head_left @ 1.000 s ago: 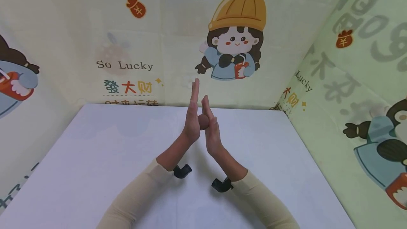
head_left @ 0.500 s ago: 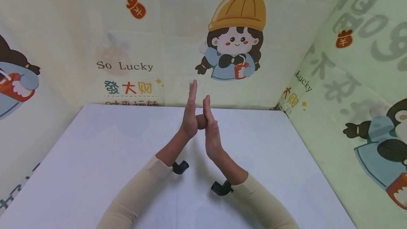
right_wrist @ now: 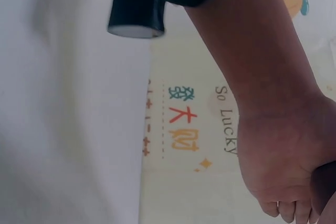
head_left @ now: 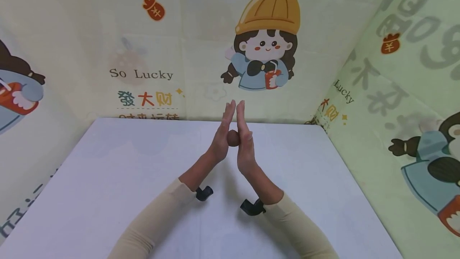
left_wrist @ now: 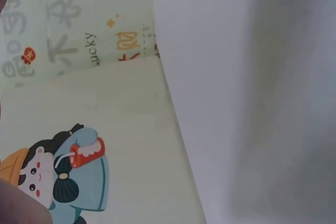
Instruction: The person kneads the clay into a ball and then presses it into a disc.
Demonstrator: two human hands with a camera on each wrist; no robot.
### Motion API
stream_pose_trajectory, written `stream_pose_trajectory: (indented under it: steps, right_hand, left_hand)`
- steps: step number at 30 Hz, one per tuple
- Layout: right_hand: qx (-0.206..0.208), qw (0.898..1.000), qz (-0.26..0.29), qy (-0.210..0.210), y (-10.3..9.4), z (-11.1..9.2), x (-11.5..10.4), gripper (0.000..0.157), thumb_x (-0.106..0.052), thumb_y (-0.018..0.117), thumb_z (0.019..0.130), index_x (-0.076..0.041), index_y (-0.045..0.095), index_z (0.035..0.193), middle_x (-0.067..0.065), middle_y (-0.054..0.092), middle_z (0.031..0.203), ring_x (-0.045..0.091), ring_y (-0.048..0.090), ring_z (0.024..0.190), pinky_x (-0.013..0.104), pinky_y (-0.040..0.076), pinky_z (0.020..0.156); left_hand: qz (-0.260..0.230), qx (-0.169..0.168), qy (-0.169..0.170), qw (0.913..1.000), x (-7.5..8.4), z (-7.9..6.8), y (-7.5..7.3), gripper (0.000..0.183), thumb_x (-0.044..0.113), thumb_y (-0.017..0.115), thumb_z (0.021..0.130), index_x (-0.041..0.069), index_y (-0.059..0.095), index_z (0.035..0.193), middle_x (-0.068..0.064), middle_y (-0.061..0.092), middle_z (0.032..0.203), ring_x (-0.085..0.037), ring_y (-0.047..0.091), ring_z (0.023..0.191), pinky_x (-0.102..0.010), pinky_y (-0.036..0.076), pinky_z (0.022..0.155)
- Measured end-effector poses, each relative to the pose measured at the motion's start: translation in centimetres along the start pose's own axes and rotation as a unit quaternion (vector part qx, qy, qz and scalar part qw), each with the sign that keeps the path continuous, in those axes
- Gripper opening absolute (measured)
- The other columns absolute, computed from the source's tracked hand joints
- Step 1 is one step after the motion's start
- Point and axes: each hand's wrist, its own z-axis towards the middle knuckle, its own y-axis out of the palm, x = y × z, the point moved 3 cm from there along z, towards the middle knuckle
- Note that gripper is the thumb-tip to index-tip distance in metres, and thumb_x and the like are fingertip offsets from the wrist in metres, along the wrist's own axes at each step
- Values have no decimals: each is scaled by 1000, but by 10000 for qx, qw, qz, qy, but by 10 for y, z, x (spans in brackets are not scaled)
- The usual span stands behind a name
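Observation:
A small brown ball sits between my two palms above the white table in the head view. My left hand is upright with straight fingers, its palm against the ball's left side. Facing it, my right hand presses the ball from the right, fingers also straight and pointing up. The fingertips of both hands stand nearly level and lean close together. From the right wrist, the left hand shows with the dark ball at its palm. The left wrist view catches only a blurred bit of hand at its lower left corner.
The white table spreads beneath both forearms. A black wrist camera hangs on the left wrist, another black wrist camera on the right. A printed cloth wall with cartoon figures and lettering stands behind and at both sides.
The left hand has shifted right and its fingertips have come down; the right hand has moved up and slightly right. The ball has moved slightly right, still between the palms.

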Motion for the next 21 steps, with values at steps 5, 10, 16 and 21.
stream_pose_trajectory:
  steps: [5,10,16,21]
  right_hand:
    - [145,9998,-75,119,-7,5,0,91,-70,14,107,-4,7,168,1,-1,176,20,-2,161,45,-2,127]
    - [277,9993,36,251,-16,10,0,93,-73,14,105,-6,2,168,-3,-1,176,16,-3,161,44,-2,127]
    - [379,9987,130,321,-24,17,0,95,-74,15,104,-5,1,168,-3,-2,176,13,-4,160,41,-4,126]
    - [540,9964,340,563,-28,18,5,101,-78,21,102,-3,4,168,-2,1,176,13,0,160,44,-4,126]
  left_hand:
    - [68,-117,-53,9999,0,-6,9,63,27,10,109,12,13,170,0,9,176,-11,-4,160,-61,-4,123]
    - [21,-293,13,9996,6,-12,17,64,34,9,110,10,11,170,-3,9,176,-11,-5,160,-61,-4,123]
    - [-132,-361,246,9990,17,-16,24,68,43,9,112,7,9,169,-4,6,177,-13,-6,160,-57,-5,124]
    - [-112,-403,516,9978,28,-19,29,74,54,8,111,8,8,169,0,-1,177,-15,-8,160,-58,-5,124]
